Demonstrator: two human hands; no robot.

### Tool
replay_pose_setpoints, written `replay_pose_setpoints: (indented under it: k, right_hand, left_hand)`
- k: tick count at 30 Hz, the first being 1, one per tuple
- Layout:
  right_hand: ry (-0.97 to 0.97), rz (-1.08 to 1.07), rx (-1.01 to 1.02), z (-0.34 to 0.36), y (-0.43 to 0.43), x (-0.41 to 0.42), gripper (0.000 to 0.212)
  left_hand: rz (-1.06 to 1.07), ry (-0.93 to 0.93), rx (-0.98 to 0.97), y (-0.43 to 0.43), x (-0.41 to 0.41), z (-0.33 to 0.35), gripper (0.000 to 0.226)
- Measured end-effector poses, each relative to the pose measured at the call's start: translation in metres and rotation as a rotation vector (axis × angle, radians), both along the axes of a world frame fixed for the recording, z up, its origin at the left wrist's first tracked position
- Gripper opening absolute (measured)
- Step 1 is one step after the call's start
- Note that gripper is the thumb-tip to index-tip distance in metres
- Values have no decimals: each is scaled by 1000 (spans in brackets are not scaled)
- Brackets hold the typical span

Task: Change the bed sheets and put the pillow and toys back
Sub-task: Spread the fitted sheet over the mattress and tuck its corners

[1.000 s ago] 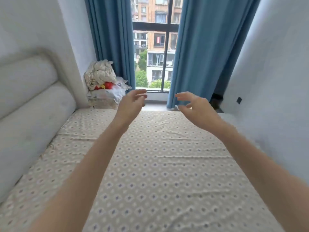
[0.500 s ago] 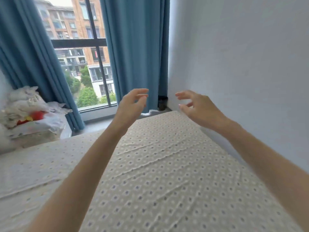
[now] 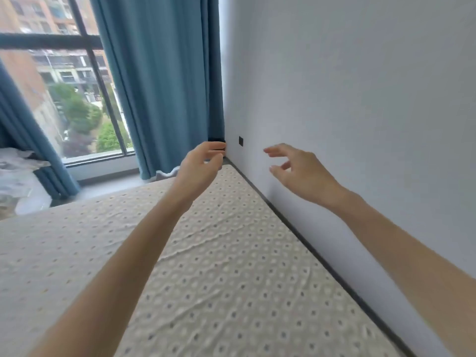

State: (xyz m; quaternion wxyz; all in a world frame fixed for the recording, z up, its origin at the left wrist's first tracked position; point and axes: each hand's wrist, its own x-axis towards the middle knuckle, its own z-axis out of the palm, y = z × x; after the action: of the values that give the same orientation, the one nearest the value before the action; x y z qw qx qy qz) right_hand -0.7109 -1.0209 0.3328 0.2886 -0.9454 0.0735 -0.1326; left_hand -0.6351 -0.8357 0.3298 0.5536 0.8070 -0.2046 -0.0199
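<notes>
two hands (image 3: 198, 167) (image 3: 305, 172), one patterned sheet (image 3: 219, 279), two blue curtains (image 3: 159, 86) (image 3: 28, 143), one window (image 3: 69, 104)

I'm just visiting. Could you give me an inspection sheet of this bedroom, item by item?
Surface: patterned sheet, lightly creased, spread flat beside the wall.
Job's things: that sheet; pillow and toys not made out.
Clutter: pale heap at the left edge, blurred.
Hands: left hand and right hand raised, open, holding nothing.
Cables: nothing seen.
Surroundings: blue curtain, window, small dark plate on the wall.

Left hand (image 3: 199, 166), right hand (image 3: 301, 168) — bare; forearms bare as far as visible.
</notes>
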Motion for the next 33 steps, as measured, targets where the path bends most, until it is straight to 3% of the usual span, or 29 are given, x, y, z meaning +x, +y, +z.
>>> replay_pose_setpoints:
  k: [6,25,33]
  right_hand:
    - [-10,14,-3,20,-113,-7,38]
    - [-177,-167,76,32,-276,-85,34]
    - [-163,-116,77,17,-407,-105,34]
  left_hand:
    - [47,15,-63,-108,0,15,29]
    - [-147,-37,-167,-292,-40,35,28]
    - [-104,-63,-145,-421,-58,16,29]
